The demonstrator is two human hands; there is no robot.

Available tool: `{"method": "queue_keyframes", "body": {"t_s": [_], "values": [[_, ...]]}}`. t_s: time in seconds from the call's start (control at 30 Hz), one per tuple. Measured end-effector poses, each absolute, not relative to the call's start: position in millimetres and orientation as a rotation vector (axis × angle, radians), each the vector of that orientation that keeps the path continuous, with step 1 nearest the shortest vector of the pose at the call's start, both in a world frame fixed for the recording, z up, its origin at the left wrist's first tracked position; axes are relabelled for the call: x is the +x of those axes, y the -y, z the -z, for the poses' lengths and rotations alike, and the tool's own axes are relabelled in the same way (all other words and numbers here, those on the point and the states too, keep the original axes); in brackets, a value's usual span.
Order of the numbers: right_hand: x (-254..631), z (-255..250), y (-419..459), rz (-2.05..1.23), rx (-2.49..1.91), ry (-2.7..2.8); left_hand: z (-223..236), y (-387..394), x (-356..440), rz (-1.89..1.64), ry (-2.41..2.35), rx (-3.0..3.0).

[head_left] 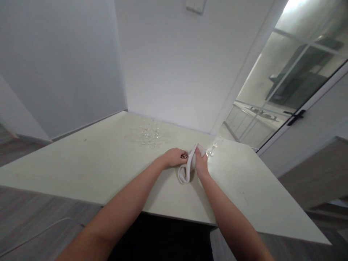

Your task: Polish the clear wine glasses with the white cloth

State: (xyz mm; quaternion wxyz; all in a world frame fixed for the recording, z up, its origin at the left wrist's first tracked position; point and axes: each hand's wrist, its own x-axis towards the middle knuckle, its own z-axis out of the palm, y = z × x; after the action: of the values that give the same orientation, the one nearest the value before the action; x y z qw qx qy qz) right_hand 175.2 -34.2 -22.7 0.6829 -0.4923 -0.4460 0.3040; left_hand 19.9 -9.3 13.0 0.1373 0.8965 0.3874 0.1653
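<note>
White wall [174,65] at the far side, glazed door [288,90] to the right; on the pale worktop [95,156] I see a whitish cloth [191,161] bunched near the middle, the right hand's [201,165] fingers clamped on it. Left hand [174,157] curls just left, by a small brown-patterned object [184,155]; can't tell whether its fingers are closed. Clear stemmed glasses [156,132] stand far left of the hands, one lone glass [217,141] just beyond the right.

Single head-worn view. Looks forward and down from above the table's near edge; table [108,156] spans the lower half. Left hand [172,157] and right hand [201,165] sit near, just below frame centre. White wall [176,65] ahead; glass door [290,79] at right.
</note>
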Motion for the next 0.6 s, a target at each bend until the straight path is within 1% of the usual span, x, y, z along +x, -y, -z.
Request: {"method": "queue_keyframes", "body": {"t_s": [0.6], "values": [[173.4,17.9,37.8,-0.684,-1.132,0.991,-14.8,11.7,20.7,-0.448,-1.165,2.597]]}}
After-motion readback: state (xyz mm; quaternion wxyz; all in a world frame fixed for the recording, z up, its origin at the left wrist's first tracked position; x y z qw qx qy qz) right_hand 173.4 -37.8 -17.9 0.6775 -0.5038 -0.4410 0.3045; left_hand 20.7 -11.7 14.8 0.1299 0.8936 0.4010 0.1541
